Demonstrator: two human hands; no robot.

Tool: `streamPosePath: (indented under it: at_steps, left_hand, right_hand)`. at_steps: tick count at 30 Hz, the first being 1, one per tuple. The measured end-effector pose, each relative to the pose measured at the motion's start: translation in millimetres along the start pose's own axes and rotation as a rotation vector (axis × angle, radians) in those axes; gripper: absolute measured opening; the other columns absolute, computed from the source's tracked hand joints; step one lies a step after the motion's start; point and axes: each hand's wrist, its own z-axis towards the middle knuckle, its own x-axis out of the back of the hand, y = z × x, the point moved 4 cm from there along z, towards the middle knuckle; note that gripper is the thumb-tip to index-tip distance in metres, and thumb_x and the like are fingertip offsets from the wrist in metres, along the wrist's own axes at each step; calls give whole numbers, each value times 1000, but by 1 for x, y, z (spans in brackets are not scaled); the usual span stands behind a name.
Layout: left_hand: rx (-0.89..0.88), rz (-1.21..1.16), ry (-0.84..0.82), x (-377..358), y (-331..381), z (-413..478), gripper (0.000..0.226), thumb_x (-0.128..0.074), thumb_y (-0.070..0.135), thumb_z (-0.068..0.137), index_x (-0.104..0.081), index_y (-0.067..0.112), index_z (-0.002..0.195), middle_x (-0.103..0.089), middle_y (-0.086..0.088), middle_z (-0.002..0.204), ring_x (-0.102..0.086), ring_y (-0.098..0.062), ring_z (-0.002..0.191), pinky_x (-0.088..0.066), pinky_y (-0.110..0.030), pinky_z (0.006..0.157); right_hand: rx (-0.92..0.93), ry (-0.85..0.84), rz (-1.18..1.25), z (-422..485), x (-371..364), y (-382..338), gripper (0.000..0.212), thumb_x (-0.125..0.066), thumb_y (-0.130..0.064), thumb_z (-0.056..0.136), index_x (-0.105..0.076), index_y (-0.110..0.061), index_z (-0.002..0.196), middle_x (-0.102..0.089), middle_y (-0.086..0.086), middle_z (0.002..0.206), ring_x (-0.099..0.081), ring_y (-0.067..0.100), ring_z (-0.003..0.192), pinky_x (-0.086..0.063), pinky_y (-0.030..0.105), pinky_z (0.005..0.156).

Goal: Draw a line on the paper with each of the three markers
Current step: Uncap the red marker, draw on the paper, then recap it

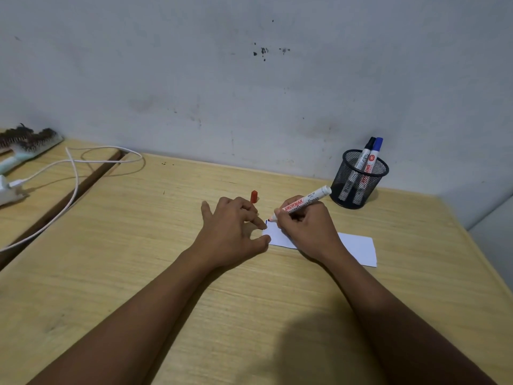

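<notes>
Near the middle of the table [166, 273], red marker tip down on the paper's far-left corner.

Right hand [304, 226] has its fingers wrapped around the red marker [302, 202], tip touching the paper [358, 245] at that corner, barrel slanting up and away to the right. Paper's long side runs off to the right under the wrist, so I'd guess the stroke goes that way. Left hand [233, 232] pins the left edge with thumb and forefinger, other fingers loosely spread; the red cap [253, 196] sits just behind it. Black marker [366, 154] and blue marker [373, 155] stand capped in the mesh cup [358, 180] by the far-right edge, closer to the right hand.
</notes>
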Motion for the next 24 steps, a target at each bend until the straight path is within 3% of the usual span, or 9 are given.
streamPosePath:
  at_steps: [4, 9, 14, 19, 24]
  left_hand:
    - [12, 8, -4, 0, 0, 0, 29, -73, 56, 71, -74, 37, 93, -57, 19, 119, -42, -10, 124, -9, -64, 115]
    - [17, 10, -2, 1, 1, 0, 28, -74, 55, 71, -74, 37, 92, -57, 17, 120, -42, -10, 124, -9, -64, 115]
    - [11, 17, -1, 1, 1, 0, 28, -74, 56, 71, -73, 37, 92, -58, 17, 121, -42, -10, 124, -10, -64, 115]
    - [16, 25, -2, 1, 2, 0, 29, -74, 55, 70, -73, 36, 92, -58, 16, 123, -41, -11, 125, -11, -64, 114]
    - [9, 24, 5, 0, 1, 1, 28, -75, 55, 70, -73, 36, 91, -59, 17, 122, -42, -10, 124, -11, -63, 114]
  right_hand:
    - [21, -6, -70, 0, -1, -2, 11, -68, -24, 92, -72, -18, 84, -72, -4, 78, -66, 2, 73, -52, 14, 64]
    - [14, -11, -89, 0, -1, 0, 12, -68, -27, 92, -72, -20, 83, -72, -2, 77, -68, 10, 74, -56, 26, 68]
    - [21, -42, -106, -1, -1, 0, 13, -68, -27, 91, -68, -25, 78, -70, -4, 74, -67, 9, 72, -52, 23, 66]
    - [39, -79, -104, -3, 1, -1, 17, -68, -25, 90, -67, -27, 73, -71, -1, 71, -67, 13, 70, -58, 35, 68]
    - [27, -91, -86, -4, 1, -3, 15, -69, -22, 89, -67, -25, 75, -70, -1, 72, -66, 10, 69, -58, 30, 67]
